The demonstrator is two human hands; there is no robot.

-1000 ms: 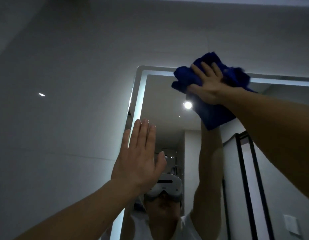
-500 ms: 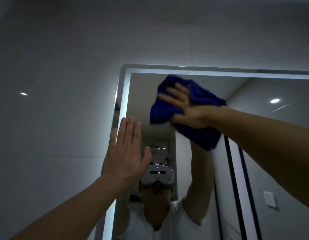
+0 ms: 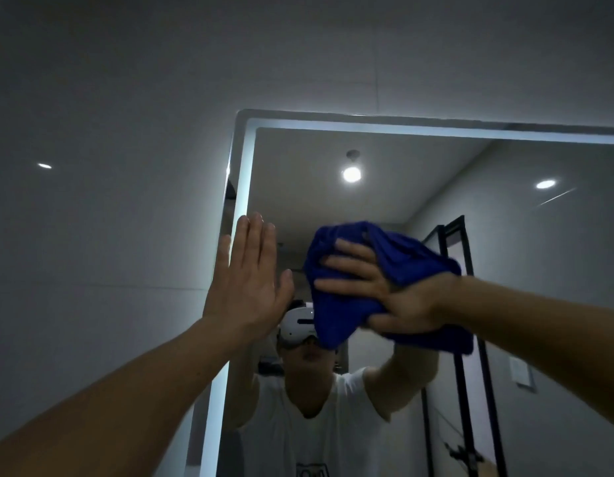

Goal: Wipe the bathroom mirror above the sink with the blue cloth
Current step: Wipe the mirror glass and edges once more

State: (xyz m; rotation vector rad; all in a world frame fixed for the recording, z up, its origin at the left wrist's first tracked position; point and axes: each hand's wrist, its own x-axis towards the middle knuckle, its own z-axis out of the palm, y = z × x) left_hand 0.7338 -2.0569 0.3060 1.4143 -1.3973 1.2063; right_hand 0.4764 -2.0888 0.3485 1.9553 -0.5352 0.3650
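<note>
The mirror (image 3: 419, 187) has a lit white strip along its top and left edges and fills the right half of the view. A bunched blue cloth (image 3: 336, 315) lies against the glass at mid-height. My right hand (image 3: 377, 290) presses on the cloth with fingers spread over it. My left hand (image 3: 247, 280) is flat, fingers straight and together, resting on the mirror's lit left edge. The glass reflects a person in a white shirt with a white headset, and both raised arms.
A grey tiled wall (image 3: 109, 235) lies left of and above the mirror. In the reflection are a ceiling lamp (image 3: 351, 173), a black-framed glass door (image 3: 460, 304) and a wall switch (image 3: 524, 373). The sink is out of view.
My right hand has slid the blue cloth down from the mirror's top edge to mid-height and leftward. My left hand has stayed flat on the left edge.
</note>
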